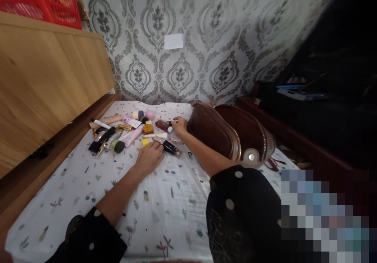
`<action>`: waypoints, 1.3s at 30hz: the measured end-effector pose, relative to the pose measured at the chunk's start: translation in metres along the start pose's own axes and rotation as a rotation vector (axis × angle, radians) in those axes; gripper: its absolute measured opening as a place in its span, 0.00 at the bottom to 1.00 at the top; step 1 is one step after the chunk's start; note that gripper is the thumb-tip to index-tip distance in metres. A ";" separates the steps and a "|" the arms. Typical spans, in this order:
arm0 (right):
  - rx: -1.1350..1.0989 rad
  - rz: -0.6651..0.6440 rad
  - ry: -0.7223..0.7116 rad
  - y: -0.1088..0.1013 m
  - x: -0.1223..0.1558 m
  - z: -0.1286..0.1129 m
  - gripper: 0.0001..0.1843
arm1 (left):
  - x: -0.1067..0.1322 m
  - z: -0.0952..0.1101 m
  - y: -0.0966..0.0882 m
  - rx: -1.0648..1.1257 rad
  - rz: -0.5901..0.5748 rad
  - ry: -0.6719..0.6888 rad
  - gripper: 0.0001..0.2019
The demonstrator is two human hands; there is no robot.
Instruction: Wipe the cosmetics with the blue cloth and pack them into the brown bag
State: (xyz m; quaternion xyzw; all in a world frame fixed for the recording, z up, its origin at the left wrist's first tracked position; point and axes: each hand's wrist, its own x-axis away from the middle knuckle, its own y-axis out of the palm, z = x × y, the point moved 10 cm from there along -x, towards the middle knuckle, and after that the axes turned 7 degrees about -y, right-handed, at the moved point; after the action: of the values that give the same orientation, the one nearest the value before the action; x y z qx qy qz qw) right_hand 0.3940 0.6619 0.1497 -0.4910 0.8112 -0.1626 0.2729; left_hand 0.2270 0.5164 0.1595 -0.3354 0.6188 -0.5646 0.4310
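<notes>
A loose pile of cosmetics covers the far part of a patterned sheet. My left hand (150, 159) rests at its near edge, fingers stretched forward over a small yellow item (145, 142) and next to a black tube with a clear end (171, 148). At the right side of the pile, my right hand (179, 125) has its fingers curled together; what they hold, if anything, is too small to make out. Close to it lie a dark red bottle (162, 125) and a clear round container (176, 136). An amber-lidded jar (148, 128) and a pink tube (132, 135) lie between other items.
A brown leather bag (212, 131) stands unzipped right of my right arm. Red-framed glasses (274, 164) lie beyond it. A wooden cabinet (53, 82) borders the left, topped by a red basket (63, 4). Patterned wallpaper (218, 51) is behind.
</notes>
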 end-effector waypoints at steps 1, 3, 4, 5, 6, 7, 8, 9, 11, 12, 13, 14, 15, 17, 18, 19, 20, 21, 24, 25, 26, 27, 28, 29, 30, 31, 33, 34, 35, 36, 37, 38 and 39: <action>-0.023 0.020 -0.017 -0.004 0.002 -0.003 0.10 | 0.000 0.000 0.000 0.005 0.004 0.002 0.10; -0.070 0.057 -0.060 -0.015 0.008 -0.012 0.10 | 0.001 0.000 -0.001 0.021 0.011 0.003 0.10; -0.094 0.075 -0.087 -0.021 0.013 -0.017 0.10 | 0.001 -0.001 -0.001 0.030 0.015 0.003 0.10; -0.119 0.092 -0.115 -0.027 0.019 -0.022 0.09 | 0.002 -0.001 -0.001 0.040 0.019 0.001 0.10; -0.145 0.108 -0.145 -0.032 0.026 -0.027 0.09 | 0.002 -0.002 -0.002 0.051 0.026 -0.004 0.10; -0.170 0.121 -0.174 -0.038 0.034 -0.031 0.09 | 0.003 -0.003 -0.002 0.061 0.034 -0.012 0.10; -0.191 0.133 -0.201 -0.042 0.043 -0.034 0.10 | 0.004 -0.005 -0.003 0.072 0.045 -0.021 0.11; -0.221 0.140 -0.231 -0.046 0.053 -0.037 0.11 | 0.004 -0.006 -0.004 0.084 0.060 -0.026 0.11; -0.333 0.143 -0.301 -0.053 0.074 -0.043 0.12 | 0.005 -0.008 -0.006 0.114 0.093 -0.030 0.12; -0.411 0.134 -0.332 -0.056 0.085 -0.046 0.13 | 0.005 -0.009 -0.007 0.134 0.108 -0.029 0.13; -0.493 0.118 -0.355 -0.059 0.095 -0.048 0.14 | 0.005 -0.010 -0.007 0.156 0.119 -0.031 0.13; -0.572 0.097 -0.366 -0.062 0.104 -0.049 0.15 | 0.004 -0.012 -0.007 0.177 0.128 -0.039 0.14; -0.635 0.075 -0.363 -0.064 0.112 -0.049 0.16 | 0.004 -0.014 -0.007 0.197 0.135 -0.052 0.14; -0.702 0.047 -0.325 -0.068 0.124 -0.045 0.17 | 0.002 -0.019 -0.007 0.242 0.156 -0.085 0.14; -0.726 0.044 -0.303 -0.070 0.129 -0.041 0.18 | 0.002 -0.021 -0.007 0.275 0.170 -0.094 0.15; -0.747 0.046 -0.281 -0.072 0.133 -0.037 0.19 | 0.001 -0.022 -0.008 0.320 0.185 -0.089 0.15; -0.766 0.047 -0.258 -0.072 0.136 -0.033 0.19 | 0.001 -0.021 -0.008 0.378 0.199 -0.066 0.17; -0.784 0.046 -0.236 -0.071 0.139 -0.029 0.20 | 0.002 -0.019 -0.009 0.444 0.209 -0.025 0.19; -0.849 0.029 -0.164 -0.062 0.148 -0.017 0.22 | 0.004 -0.007 -0.012 0.625 0.213 0.124 0.24; -0.877 0.020 -0.133 -0.058 0.151 -0.013 0.22 | 0.005 -0.004 -0.012 0.668 0.211 0.150 0.23; -0.908 0.004 -0.098 -0.054 0.154 -0.011 0.22 | 0.005 -0.003 -0.012 0.700 0.207 0.158 0.21; -0.939 -0.017 -0.061 -0.050 0.157 -0.009 0.22 | 0.005 -0.003 -0.012 0.727 0.202 0.154 0.19; -0.967 -0.044 -0.027 -0.046 0.159 -0.008 0.22 | 0.005 -0.004 -0.013 0.746 0.196 0.146 0.16; -0.989 -0.073 0.000 -0.042 0.162 -0.008 0.23 | 0.005 -0.004 -0.013 0.759 0.188 0.140 0.14; -1.007 -0.100 0.019 -0.040 0.164 -0.009 0.23 | 0.005 -0.003 -0.014 0.763 0.184 0.140 0.12; -1.022 -0.121 0.028 -0.039 0.165 -0.011 0.23 | 0.006 -0.002 -0.016 0.762 0.184 0.144 0.11; -1.045 -0.151 0.037 -0.038 0.166 -0.013 0.23 | 0.009 -0.001 -0.021 0.753 0.199 0.152 0.08; -1.055 -0.160 0.044 -0.038 0.166 -0.013 0.23 | 0.010 0.000 -0.023 0.751 0.204 0.155 0.08; -1.064 -0.166 0.054 -0.038 0.165 -0.013 0.23 | 0.011 0.002 -0.024 0.753 0.204 0.155 0.08; -1.072 -0.170 0.065 -0.038 0.165 -0.013 0.23 | 0.012 0.003 -0.025 0.757 0.197 0.156 0.09; -1.080 -0.171 0.076 -0.038 0.164 -0.012 0.23 | 0.012 0.004 -0.025 0.764 0.186 0.156 0.10; -1.089 -0.172 0.084 -0.038 0.163 -0.011 0.23 | 0.012 0.006 -0.024 0.772 0.171 0.155 0.11; -1.097 -0.170 0.091 -0.039 0.163 -0.011 0.24 | 0.011 0.007 -0.024 0.784 0.156 0.155 0.12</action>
State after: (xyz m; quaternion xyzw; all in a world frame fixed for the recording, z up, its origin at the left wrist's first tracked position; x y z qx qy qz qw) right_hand 0.3548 0.5000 0.1330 -0.6174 0.7453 0.2411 -0.0720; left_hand 0.2268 0.5002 0.1811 -0.0543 0.4109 -0.7469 0.5199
